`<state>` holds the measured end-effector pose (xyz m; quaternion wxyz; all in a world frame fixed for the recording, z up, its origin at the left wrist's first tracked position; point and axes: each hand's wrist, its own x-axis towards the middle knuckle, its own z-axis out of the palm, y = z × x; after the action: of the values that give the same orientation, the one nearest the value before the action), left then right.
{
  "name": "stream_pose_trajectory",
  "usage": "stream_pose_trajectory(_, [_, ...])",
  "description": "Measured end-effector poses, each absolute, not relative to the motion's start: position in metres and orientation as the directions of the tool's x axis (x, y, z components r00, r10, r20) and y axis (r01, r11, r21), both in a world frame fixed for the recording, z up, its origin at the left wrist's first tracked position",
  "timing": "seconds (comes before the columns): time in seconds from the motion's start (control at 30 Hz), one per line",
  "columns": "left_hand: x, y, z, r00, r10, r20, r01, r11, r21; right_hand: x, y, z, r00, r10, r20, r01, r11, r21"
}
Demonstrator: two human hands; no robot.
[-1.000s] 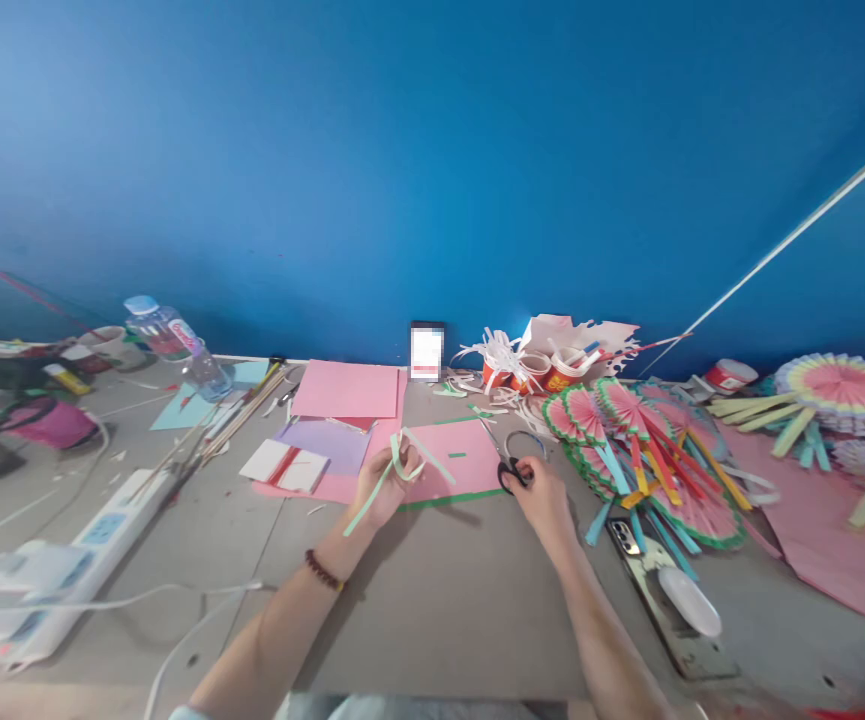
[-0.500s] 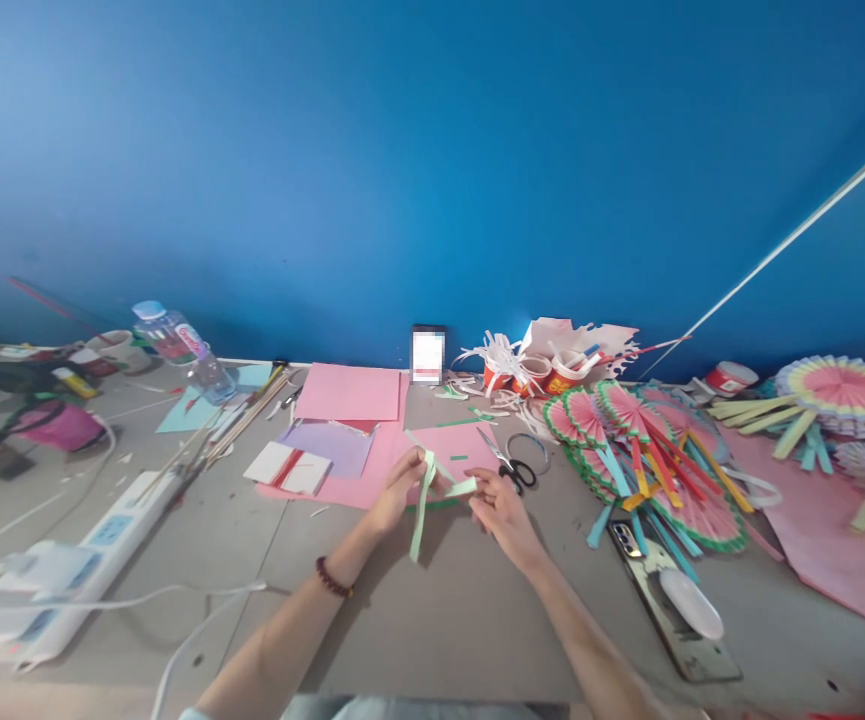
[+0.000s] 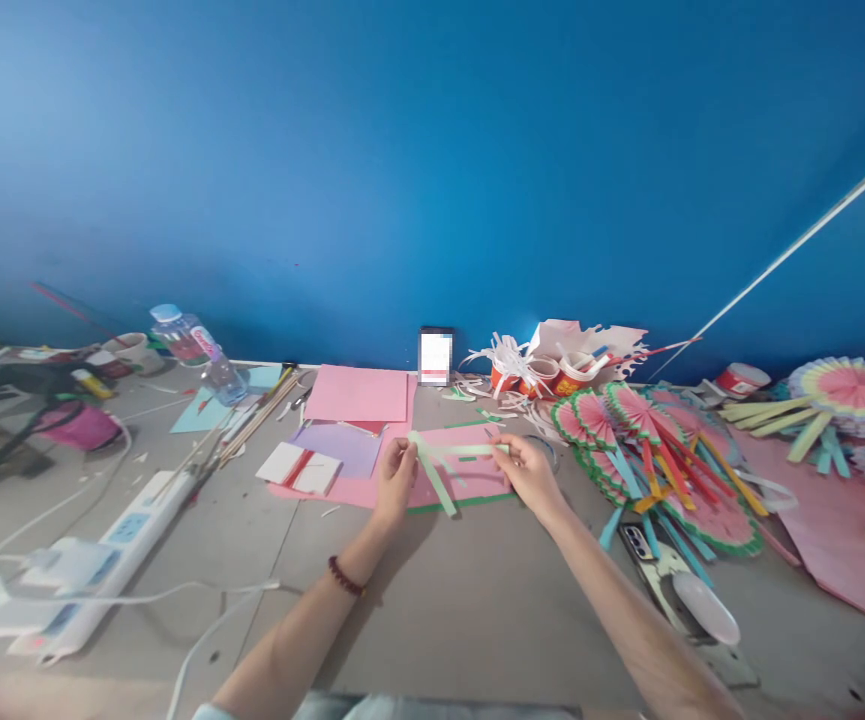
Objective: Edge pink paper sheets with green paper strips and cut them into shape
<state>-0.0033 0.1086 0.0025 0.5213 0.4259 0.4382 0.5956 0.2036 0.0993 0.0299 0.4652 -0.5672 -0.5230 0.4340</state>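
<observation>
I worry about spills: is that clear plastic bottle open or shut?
The bottle is shut: a light-blue plastic cap covers its mouth.

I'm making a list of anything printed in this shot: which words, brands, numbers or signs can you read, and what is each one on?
No text can be read with certainty.
Bottle label: lettering too blurred.
Red paper cup with yellow marks: too small.
Tipped red-and-white cup: too blurred.
Upright screen: pixelated, unreadable.
Power strip: no legible marking.
</observation>
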Motion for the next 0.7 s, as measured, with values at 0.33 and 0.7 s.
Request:
stream_pose_trajectory(0.33, [-0.006,0.112,0.005,-0.088,0.987,-0.131,-0.404,0.085,0.911,0.185,0.201,0.000,0.088,0.987,0.137,0.582,0.061,-0.811])
stream_pose_trajectory(0.7, [-0.003,0.106,0.011,0.032,0.985,-0.172,-0.440,0.169,0.882,0.179,0.145,0.025,-0.276,0.961,-0.023,0.370,0.084,-0.925])
